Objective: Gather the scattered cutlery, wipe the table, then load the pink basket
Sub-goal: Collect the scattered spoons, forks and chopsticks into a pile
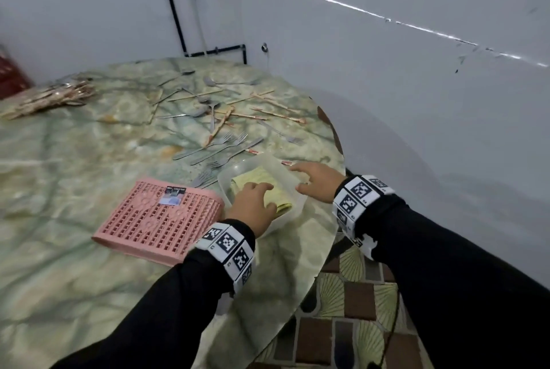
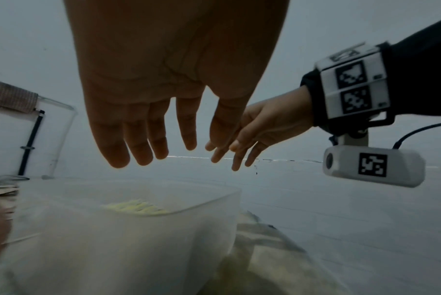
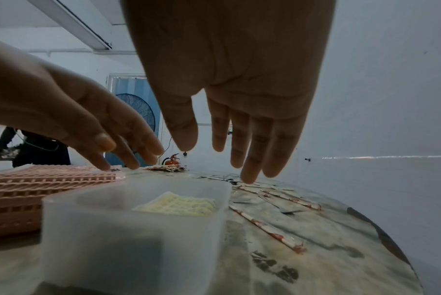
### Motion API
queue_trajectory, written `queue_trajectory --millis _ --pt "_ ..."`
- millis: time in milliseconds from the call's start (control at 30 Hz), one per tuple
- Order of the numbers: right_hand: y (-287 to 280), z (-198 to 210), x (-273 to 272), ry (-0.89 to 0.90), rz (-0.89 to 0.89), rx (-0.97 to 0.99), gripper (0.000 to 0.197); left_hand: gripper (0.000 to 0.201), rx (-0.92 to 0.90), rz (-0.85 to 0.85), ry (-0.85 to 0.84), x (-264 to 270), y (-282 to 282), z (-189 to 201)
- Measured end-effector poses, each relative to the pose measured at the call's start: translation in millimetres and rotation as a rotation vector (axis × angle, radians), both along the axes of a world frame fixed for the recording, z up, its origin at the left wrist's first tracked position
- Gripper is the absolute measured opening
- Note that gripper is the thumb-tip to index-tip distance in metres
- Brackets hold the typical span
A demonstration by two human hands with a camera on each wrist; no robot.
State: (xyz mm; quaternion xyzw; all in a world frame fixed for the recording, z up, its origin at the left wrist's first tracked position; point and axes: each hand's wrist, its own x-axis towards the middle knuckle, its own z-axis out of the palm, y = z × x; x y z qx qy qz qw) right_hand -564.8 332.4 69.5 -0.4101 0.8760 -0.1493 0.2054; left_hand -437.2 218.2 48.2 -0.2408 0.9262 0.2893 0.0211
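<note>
A clear plastic tub [image 1: 285,173] holding a folded yellow cloth [image 1: 269,187] stands near the round table's right edge. My left hand [image 1: 253,205] hovers over the tub's near side with straight fingers and holds nothing. My right hand [image 1: 315,179] reaches over the tub's right rim, fingers spread and empty. The pink basket [image 1: 160,220] lies upside down just left of the tub. Forks, spoons and wrapped chopsticks [image 1: 220,118] lie scattered beyond the tub. In the wrist views both hands [image 2: 148,143] [image 3: 229,155] hang open above the tub [image 3: 128,229].
A bundle of wrapped chopsticks and cutlery [image 1: 50,98] lies at the table's far left. A red crate [image 1: 12,74] stands behind it. The green marbled table [image 1: 74,160] meets the wall at the back; its right edge drops to a patterned floor [image 1: 357,309].
</note>
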Motion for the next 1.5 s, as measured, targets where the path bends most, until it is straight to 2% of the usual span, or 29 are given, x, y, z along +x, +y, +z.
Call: queue_trajectory --millis 167,333,633,833,1200,1500 --pt "9 -9 -62 -0.011 0.137 0.057 0.053 0.046 0.064 0.125 0.059 -54 31 -1" --pt "30 -12 -120 -0.013 0.309 0.071 0.052 0.044 0.091 0.324 0.05 -111 63 2" --pt "35 -27 -186 -0.033 0.603 0.072 0.052 0.041 0.124 0.624 0.04 -171 87 -6" --pt "0 -37 -219 -0.023 0.713 0.061 0.052 0.044 0.134 0.759 0.01 -205 69 -19" --pt "-104 -35 -269 -0.001 0.899 0.129 0.05 0.049 0.215 0.963 -0.04 -262 -11 -36" --pt "-184 -48 -252 0.023 1.102 0.108 0.045 0.041 0.189 1.228 -0.104 -255 -35 -50"
